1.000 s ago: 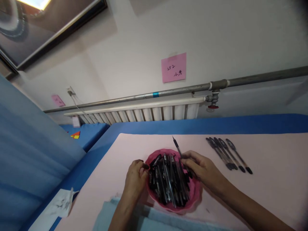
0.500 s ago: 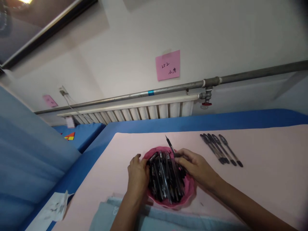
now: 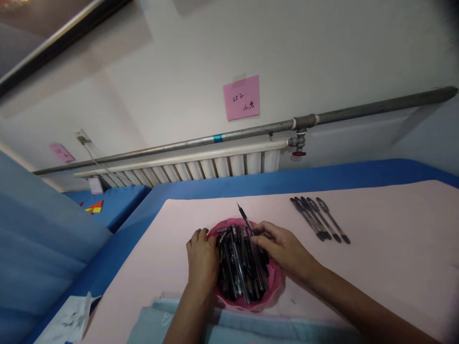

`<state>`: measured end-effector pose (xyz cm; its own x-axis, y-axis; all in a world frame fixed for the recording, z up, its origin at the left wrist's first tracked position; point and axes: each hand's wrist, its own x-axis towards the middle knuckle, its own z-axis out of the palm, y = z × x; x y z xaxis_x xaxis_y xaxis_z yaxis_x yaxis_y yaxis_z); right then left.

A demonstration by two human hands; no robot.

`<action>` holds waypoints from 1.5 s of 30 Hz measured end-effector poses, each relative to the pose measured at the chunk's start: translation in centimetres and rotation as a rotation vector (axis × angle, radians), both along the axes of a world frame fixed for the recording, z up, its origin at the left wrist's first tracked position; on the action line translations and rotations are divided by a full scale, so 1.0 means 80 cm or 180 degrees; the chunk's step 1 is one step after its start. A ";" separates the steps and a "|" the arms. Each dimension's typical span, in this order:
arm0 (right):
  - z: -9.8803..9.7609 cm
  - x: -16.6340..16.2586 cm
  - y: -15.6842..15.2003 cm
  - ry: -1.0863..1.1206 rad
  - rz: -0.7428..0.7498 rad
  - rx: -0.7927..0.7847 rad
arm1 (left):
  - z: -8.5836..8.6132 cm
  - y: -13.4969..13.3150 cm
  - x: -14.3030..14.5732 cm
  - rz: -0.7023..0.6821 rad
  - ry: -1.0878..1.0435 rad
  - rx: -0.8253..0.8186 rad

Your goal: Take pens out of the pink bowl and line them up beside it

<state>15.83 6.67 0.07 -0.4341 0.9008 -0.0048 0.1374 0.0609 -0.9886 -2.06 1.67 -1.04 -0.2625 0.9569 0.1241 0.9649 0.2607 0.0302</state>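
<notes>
A pink bowl [image 3: 274, 292] full of several black pens [image 3: 239, 267] sits on the pink tabletop [image 3: 387, 248] in front of me. My left hand [image 3: 201, 260] rests curled on the bowl's left rim, fingers among the pens; what it grips is hidden. My right hand [image 3: 283, 251] is closed on one uncapped black pen [image 3: 244, 217], whose tip points up and away over the bowl's far edge. To the right, several capped black pens [image 3: 319, 219] lie side by side in a row on the table.
A light blue cloth [image 3: 215, 327] lies at the near edge under my arms. Crumpled white paper [image 3: 70, 317] sits at the lower left. Blue padding [image 3: 287, 181] borders the table. A radiator [image 3: 186, 167], a pipe [image 3: 358, 112] and a pink note [image 3: 241, 97] are on the wall behind.
The view has shifted, so everything sits a little further left. My left hand has slid onto the pens at the bowl's left rim. My right hand keeps its pen.
</notes>
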 end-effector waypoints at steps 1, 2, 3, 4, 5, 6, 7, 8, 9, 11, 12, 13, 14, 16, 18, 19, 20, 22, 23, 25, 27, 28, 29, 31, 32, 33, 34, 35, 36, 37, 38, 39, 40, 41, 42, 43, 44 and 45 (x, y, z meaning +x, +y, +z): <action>0.000 0.000 0.000 -0.0005 0.0006 0.0028 | 0.000 0.000 0.000 -0.0010 -0.0027 -0.0014; 0.001 0.000 0.000 -0.0018 0.0006 0.0066 | 0.001 0.001 0.000 -0.0013 -0.0052 -0.0019; 0.002 0.000 -0.001 -0.0037 0.0006 0.0108 | 0.001 0.001 0.000 -0.0014 -0.0080 -0.0017; 0.003 0.000 -0.001 -0.0056 0.0001 0.0147 | 0.001 0.002 -0.001 -0.0018 -0.0126 0.0000; 0.003 0.000 -0.002 -0.0073 -0.0009 0.0180 | 0.000 0.002 -0.003 -0.0024 -0.0202 0.0033; 0.004 0.000 -0.002 -0.0091 -0.0011 0.0197 | 0.000 0.002 -0.006 -0.0038 -0.0308 0.0079; 0.004 0.000 -0.002 -0.0105 -0.0009 0.0200 | -0.001 0.001 -0.010 -0.0063 -0.0434 0.0126; 0.004 0.000 -0.003 -0.0112 -0.0003 0.0194 | -0.001 -0.001 -0.015 -0.0096 -0.0565 0.0162; 0.004 0.000 -0.003 -0.0113 0.0007 0.0186 | 0.000 -0.004 -0.020 -0.0131 -0.0684 0.0164; 0.003 0.000 -0.003 -0.0100 0.0023 0.0174 | 0.003 -0.012 -0.028 -0.0167 -0.0781 0.0043; 0.002 0.000 -0.003 -0.0095 0.0032 0.0175 | 0.006 -0.018 -0.030 -0.0172 -0.0757 -0.0075; 0.001 0.000 -0.002 -0.0099 0.0037 0.0183 | 0.010 -0.023 -0.031 -0.0135 -0.0694 -0.0175; 0.000 0.000 -0.002 -0.0113 0.0039 0.0196 | 0.013 -0.028 -0.029 -0.0098 -0.0621 -0.0269; -0.001 -0.001 -0.002 -0.0158 0.0026 0.0247 | 0.020 -0.035 -0.024 -0.0024 -0.0451 -0.0393; -0.001 -0.001 -0.002 -0.0177 0.0040 0.0293 | 0.022 -0.038 -0.016 0.0013 -0.0301 -0.0459; -0.001 -0.001 -0.002 -0.0172 0.0052 0.0306 | 0.022 -0.038 -0.012 0.0047 -0.0258 -0.0471; -0.001 -0.001 -0.003 -0.0165 0.0065 0.0312 | 0.021 -0.037 -0.009 0.0085 -0.0243 -0.0475; 0.000 -0.001 -0.003 -0.0168 0.0070 0.0320 | 0.017 -0.033 -0.004 0.0123 -0.0276 -0.0466; 0.000 -0.001 -0.003 -0.0186 0.0064 0.0330 | 0.015 -0.032 -0.002 0.0131 -0.0292 -0.0456; 0.000 -0.001 -0.003 -0.0233 0.0047 0.0359 | 0.012 -0.029 0.002 0.0113 -0.0267 -0.0450; -0.001 -0.002 -0.003 -0.0261 0.0058 0.0397 | 0.011 -0.028 0.005 0.0124 -0.0154 -0.0441; -0.001 -0.002 -0.002 -0.0268 0.0067 0.0417 | 0.011 -0.027 0.007 0.0141 -0.0086 -0.0444; -0.002 -0.002 -0.002 -0.0269 0.0068 0.0434 | 0.011 -0.027 0.009 0.0144 -0.0022 -0.0455; -0.003 -0.003 -0.002 -0.0259 0.0069 0.0447 | 0.011 -0.026 0.012 0.0138 0.0085 -0.0474; -0.003 -0.003 -0.002 -0.0250 0.0070 0.0439 | 0.011 -0.026 0.013 0.0129 0.0126 -0.0483; -0.003 -0.003 -0.002 -0.0242 0.0069 0.0426 | 0.011 -0.025 0.014 0.0119 0.0157 -0.0485; -0.002 -0.003 -0.003 -0.0238 0.0074 0.0413 | 0.010 -0.024 0.015 0.0106 0.0178 -0.0482; -0.002 -0.003 -0.003 -0.0241 0.0079 0.0407 | 0.009 -0.024 0.015 0.0098 0.0193 -0.0473; -0.002 -0.003 -0.004 -0.0254 0.0091 0.0405 | 0.008 -0.023 0.015 0.0084 0.0200 -0.0462; -0.001 -0.003 -0.004 -0.0273 0.0098 0.0412 | 0.008 -0.022 0.015 0.0071 0.0203 -0.0445; -0.001 -0.003 -0.004 -0.0292 0.0106 0.0424 | 0.007 -0.022 0.015 0.0060 0.0202 -0.0428; -0.001 -0.003 -0.004 -0.0306 0.0115 0.0434 | 0.007 -0.021 0.015 0.0051 0.0197 -0.0412; -0.001 -0.003 -0.004 -0.0312 0.0122 0.0444 | 0.008 -0.020 0.016 0.0044 0.0191 -0.0397; -0.002 -0.003 -0.004 -0.0314 0.0122 0.0451 | 0.008 -0.020 0.016 0.0047 0.0184 -0.0390; -0.002 -0.003 -0.004 -0.0311 0.0121 0.0455 | 0.009 -0.019 0.017 0.0060 0.0172 -0.0402; -0.002 -0.003 -0.003 -0.0310 0.0118 0.0450 | 0.009 -0.019 0.017 0.0083 0.0149 -0.0434; -0.003 -0.004 -0.003 -0.0309 0.0113 0.0440 | 0.010 -0.019 0.017 0.0103 0.0110 -0.0484; -0.003 -0.004 -0.003 -0.0309 0.0117 0.0426 | 0.010 -0.020 0.016 0.0124 0.0057 -0.0542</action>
<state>15.54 6.41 -0.17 -0.4701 0.8798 0.0706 0.2272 0.1979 -0.9535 -0.75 0.10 -0.26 -0.2988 0.9537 -0.0341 0.9540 0.2977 -0.0347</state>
